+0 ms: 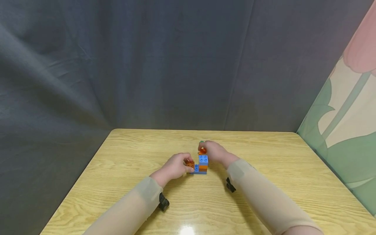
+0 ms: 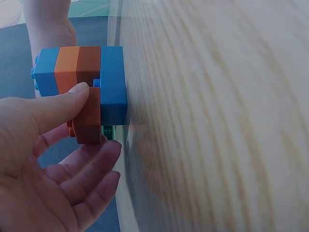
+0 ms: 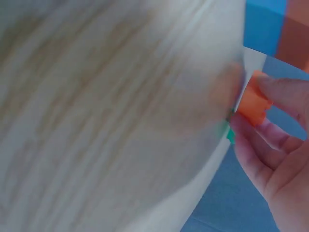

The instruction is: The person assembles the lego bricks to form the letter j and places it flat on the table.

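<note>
My left hand point(image 1: 176, 165) pinches a brown toy brick point(image 2: 89, 116) between thumb and fingers, over the left end of a long blue brick point(image 2: 114, 87). On that blue brick's right end stands a stack: a brown brick point(image 2: 89, 65), an orange brick point(image 2: 67, 70) and a blue brick point(image 1: 203, 160) with studs on top. Just behind the stack, my right hand point(image 1: 215, 152) pinches another orange brick point(image 3: 253, 100) low over the table. A green piece point(image 3: 231, 136) shows beside the right fingertips, mostly hidden by the hand.
The bricks are near the middle of a wooden table point(image 1: 123, 182). A dark curtain point(image 1: 176, 71) hangs behind its far edge, and a flower-patterned cloth point(image 1: 346, 120) borders the right side. Black wrist devices point(image 1: 163, 202) sit under both sleeves.
</note>
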`<action>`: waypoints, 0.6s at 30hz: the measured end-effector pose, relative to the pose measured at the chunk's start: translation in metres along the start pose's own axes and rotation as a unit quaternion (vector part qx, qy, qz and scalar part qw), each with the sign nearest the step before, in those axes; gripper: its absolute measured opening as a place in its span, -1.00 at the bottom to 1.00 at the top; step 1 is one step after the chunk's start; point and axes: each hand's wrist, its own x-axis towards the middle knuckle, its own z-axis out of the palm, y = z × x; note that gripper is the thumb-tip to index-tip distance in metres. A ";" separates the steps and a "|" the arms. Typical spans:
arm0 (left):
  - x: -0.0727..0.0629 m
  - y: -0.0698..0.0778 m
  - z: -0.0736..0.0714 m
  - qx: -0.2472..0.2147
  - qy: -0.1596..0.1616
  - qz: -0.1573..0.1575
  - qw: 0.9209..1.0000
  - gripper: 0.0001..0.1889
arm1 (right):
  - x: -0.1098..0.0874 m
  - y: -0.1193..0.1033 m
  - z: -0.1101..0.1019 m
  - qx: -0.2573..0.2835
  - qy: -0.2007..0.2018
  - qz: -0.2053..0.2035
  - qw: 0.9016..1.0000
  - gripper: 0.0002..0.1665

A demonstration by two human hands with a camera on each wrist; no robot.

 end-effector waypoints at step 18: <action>0.001 -0.001 0.000 0.005 0.001 0.002 1.000 -0.81 | -0.033 -0.007 -0.037 0.193 0.018 -0.054 0.980 -0.70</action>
